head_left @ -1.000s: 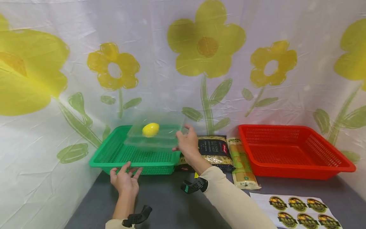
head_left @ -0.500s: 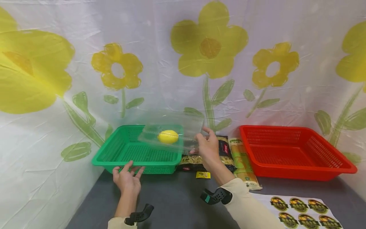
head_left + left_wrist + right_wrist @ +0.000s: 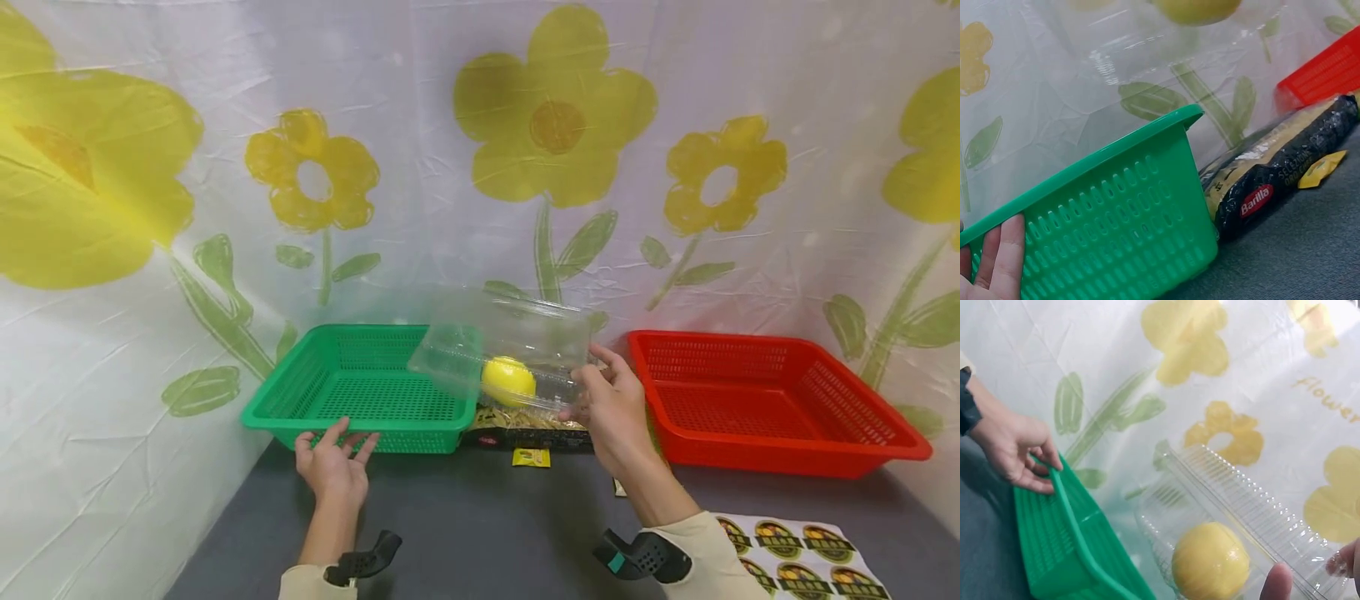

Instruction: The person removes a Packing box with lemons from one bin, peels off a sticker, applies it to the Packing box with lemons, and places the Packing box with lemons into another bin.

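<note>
Right hand (image 3: 618, 412): thumb and fingers pinch the near right edge of a clear, see-through plastic container (image 3: 525, 337).
Left hand (image 3: 336, 475): fingers spread and slightly bent, resting at the front rim of a green perforated plastic basket (image 3: 427, 442); no firm grip shows.
Container: held aloft, tilted, overlapping the green basket's right end and the black-and-gold pasta bag (image 3: 540, 437).
Lemon: a bright yellow, rounded lemon (image 3: 510, 382) sits inside it.
Done: by my judgement, lifting the container is complete, the lemon aboard.
Left: setting it down is not yet done; whether its lid is closed, I cannot tell.
Desk: the dark grey desk (image 3: 495, 533) carries a small yellow packet (image 3: 531, 457), a red perforated plastic basket (image 3: 765, 454) and a white sheet of round badges (image 3: 795, 550), partly hidden.
</note>
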Demonstrator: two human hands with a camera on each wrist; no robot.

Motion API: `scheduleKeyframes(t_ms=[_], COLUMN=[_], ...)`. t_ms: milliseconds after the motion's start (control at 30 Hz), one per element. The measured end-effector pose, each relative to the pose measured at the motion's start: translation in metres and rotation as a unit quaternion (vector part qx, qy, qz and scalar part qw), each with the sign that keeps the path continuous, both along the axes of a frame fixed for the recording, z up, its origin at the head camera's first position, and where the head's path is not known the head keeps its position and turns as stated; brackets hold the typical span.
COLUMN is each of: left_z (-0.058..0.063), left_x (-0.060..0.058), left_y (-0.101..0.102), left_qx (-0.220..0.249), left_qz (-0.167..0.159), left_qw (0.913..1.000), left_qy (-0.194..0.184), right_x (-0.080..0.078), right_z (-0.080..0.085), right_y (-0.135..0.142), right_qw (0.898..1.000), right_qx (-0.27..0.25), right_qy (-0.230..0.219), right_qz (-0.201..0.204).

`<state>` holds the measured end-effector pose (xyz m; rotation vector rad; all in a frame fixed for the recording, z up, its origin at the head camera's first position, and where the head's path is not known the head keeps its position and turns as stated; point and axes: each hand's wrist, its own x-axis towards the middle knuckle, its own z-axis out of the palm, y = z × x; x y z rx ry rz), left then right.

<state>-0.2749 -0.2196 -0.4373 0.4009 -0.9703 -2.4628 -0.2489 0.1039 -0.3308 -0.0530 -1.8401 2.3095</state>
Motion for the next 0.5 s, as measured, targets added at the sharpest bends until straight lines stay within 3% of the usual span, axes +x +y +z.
scheduleKeyframes(t_ms=[500], left_z=[0.000], left_x=[0.001], left_y=[0.000], left_qx=[0.006], left_qz=[-0.006], left_qw=[1.0000], left_qy=[0.003], right_x=[0.042], right_z=[-0.027], right_y=[0.038], right_qw=[0.998], right_qx=[0.054], right_qy=[-0.020], right_qz=[0.017])
